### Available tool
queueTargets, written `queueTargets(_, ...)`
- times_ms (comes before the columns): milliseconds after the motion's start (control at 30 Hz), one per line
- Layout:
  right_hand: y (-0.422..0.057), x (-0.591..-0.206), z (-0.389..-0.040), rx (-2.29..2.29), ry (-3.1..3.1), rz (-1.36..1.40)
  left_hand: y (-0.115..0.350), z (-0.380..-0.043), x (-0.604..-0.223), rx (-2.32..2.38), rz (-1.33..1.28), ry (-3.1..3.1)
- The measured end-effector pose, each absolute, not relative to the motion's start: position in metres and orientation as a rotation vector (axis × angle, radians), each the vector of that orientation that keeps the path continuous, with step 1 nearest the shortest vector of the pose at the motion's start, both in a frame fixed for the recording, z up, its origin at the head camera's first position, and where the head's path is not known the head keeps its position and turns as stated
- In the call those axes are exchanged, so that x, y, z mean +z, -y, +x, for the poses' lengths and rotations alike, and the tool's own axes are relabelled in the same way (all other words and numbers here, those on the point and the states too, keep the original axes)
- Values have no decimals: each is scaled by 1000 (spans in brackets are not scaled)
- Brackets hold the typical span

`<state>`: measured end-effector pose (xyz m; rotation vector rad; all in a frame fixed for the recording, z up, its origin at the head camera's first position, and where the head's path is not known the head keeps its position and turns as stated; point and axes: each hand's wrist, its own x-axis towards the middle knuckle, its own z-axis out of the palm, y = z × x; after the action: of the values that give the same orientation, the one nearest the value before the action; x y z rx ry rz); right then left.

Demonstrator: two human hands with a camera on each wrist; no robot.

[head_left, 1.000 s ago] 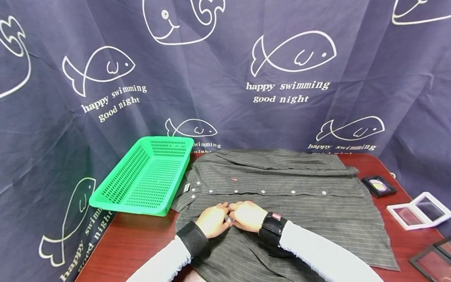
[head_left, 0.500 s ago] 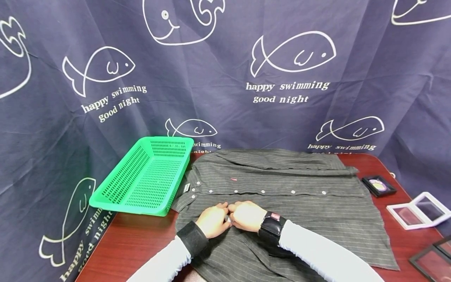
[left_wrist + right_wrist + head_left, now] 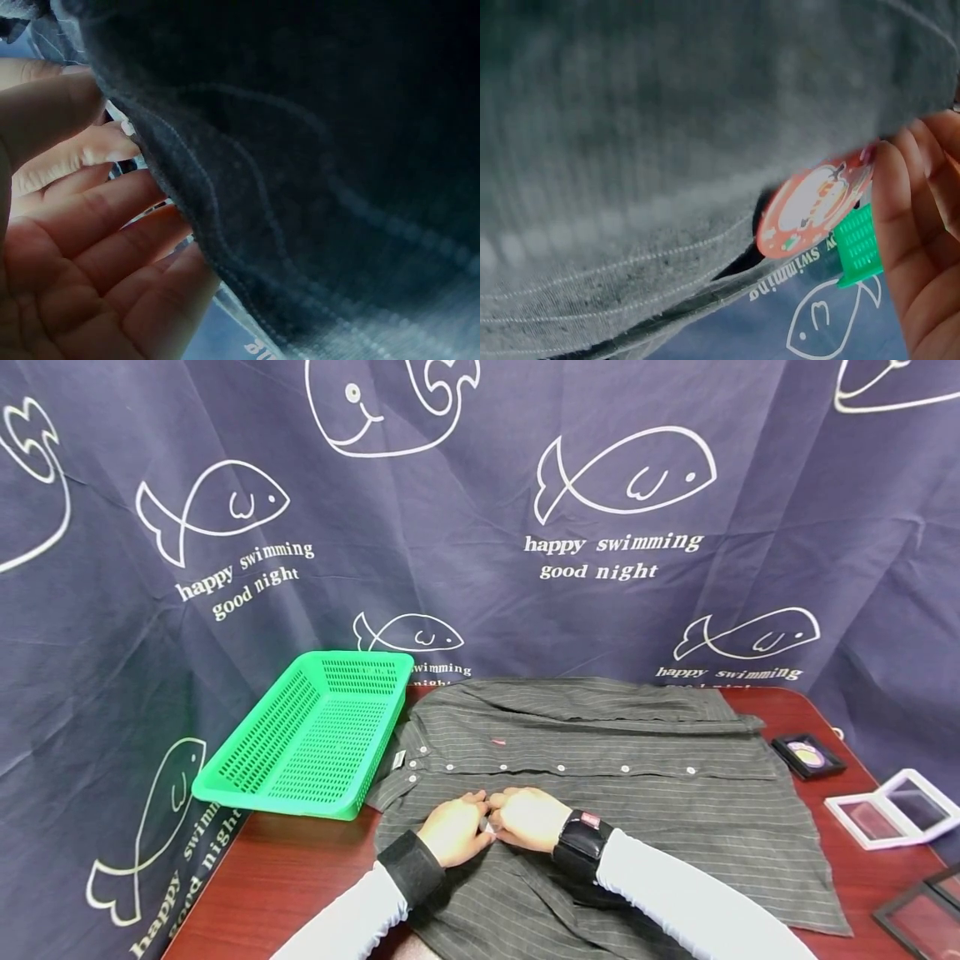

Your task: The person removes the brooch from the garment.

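Observation:
A dark grey pinstriped button-up shirt (image 3: pixel 690 827) lies spread on the table, collar to the left. Over its front, my two hands meet fingertip to fingertip. With thumb and fingers my left hand (image 3: pixel 454 833) pinches the edge of the shirt cloth, seen close in the left wrist view. My right hand (image 3: pixel 529 820) holds a round red badge (image 3: pixel 802 210) with a pale printed centre against the cloth; its far edge is hidden by the fingers (image 3: pixel 896 195). A small shiny bit shows between the hands in the head view. Both wrists wear black bands.
A green plastic basket (image 3: pixel 322 752) stands at the left, beside the collar. On the right of the red table (image 3: pixel 300 877) lie a small black case (image 3: pixel 806 756) with a round coloured item, an open white-framed case (image 3: pixel 877 827) and a dark-framed case (image 3: pixel 930 918). A blue curtain (image 3: pixel 480 560) hangs behind.
Both hands stay together at the same spot on the shirt; their fingers shift only slightly. Everything else lies where it was.

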<state>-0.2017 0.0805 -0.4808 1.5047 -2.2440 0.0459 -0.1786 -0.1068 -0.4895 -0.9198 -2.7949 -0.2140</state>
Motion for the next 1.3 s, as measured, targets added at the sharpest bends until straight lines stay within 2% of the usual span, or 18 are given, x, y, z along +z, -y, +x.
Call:
queueTargets(800, -85, -480, -200, 224, 2295, 1447, 108, -180, -492, -288, -909, 2811)
queueTargets(1300, -83, -485, -199, 76, 2268, 1464, 110, -181, -492, -321, -908, 2856)
